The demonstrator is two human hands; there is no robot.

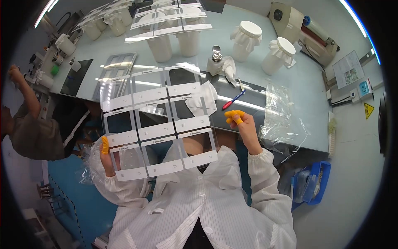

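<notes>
My left hand (pixel 106 156), with a yellow finger cot, grips the left edge of a large clear sheet (pixel 160 132). Rows of white-bordered panels with see-through windows are printed on the sheet, which is held tilted in front of my chest. To the right of the sheet, my right hand (pixel 240 121) is raised near the table's front edge. Orange cots cover its fingers, which are curled together; whatever may be between them is too small to make out. A red and blue pen (pixel 234 99) lies just beyond that hand. A white cloth (pixel 206 99) shows partly behind the sheet.
A pump bottle (pixel 215 62) stands mid-table beside a crumpled cloth (pixel 229 69). Cloth-covered white containers (pixel 246 39) stand farther back, some supporting similar sheets (pixel 170 30). Clear film (pixel 280 110) hangs over the right edge, above a blue bin (pixel 319 182). Another person (pixel 39 124) is at left.
</notes>
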